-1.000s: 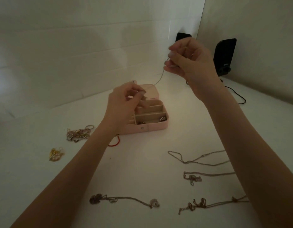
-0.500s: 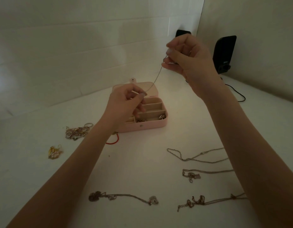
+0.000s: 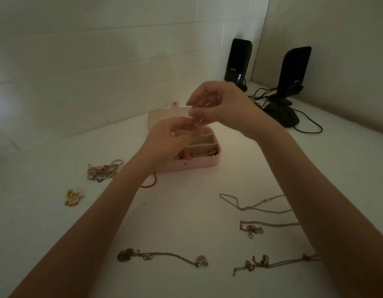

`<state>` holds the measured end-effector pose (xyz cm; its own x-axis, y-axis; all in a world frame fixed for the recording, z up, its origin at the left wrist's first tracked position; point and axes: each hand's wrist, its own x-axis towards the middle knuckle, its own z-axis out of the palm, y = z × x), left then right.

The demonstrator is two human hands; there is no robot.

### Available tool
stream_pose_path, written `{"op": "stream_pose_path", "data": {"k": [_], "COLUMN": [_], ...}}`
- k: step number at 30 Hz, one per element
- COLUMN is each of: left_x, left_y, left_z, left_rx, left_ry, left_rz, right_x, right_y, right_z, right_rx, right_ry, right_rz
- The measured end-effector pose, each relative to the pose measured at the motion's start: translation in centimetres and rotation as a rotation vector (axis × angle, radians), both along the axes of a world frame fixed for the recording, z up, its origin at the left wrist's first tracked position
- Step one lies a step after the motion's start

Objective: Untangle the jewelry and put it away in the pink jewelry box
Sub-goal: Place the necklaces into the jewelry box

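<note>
White tabletop (image 3: 186, 211) still carries most of your work: left of your grip, two tangled clusters; nearer you, four necklaces. Your left hand (image 3: 171, 140) and right hand (image 3: 220, 108) pinch something fine above the open pink jewelry box (image 3: 197, 163), holding few pieces.

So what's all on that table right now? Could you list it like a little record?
box: pink jewelry box, lid open, some small pieces inside
left hand: over the box, fingertips pinched together
right hand: meets the left above the box; what they hold is too small to see
loose chains: four, near side
ring pile: left of box
back corner: two black speakers
</note>
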<state>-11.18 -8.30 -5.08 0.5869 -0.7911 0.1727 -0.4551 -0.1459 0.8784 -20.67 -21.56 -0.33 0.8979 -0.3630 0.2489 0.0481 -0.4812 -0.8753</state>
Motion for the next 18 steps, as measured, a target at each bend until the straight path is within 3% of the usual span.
{"op": "stream_pose_path", "data": {"k": [6,14,18], "left_x": [0.6,1.2,1.3], "left_y": [0.3,0.4,0.3], "left_z": [0.0,-1.3,-1.6], "left_rx": [-0.105,0.204,0.259], "left_ry": [0.095,-0.461,-0.61], "left_rz": [0.015,-0.054,-0.008], "right_x": [-0.4,-2.2,-2.1], "right_y": [-0.6,-1.4,-0.8], "right_z": [-0.3,-5.0,-5.6], "right_rx": [-0.094,-0.445,-0.51], "right_ry": [0.039,0.293,0.325], "right_rz": [-0.073,-0.158,-0.168]}}
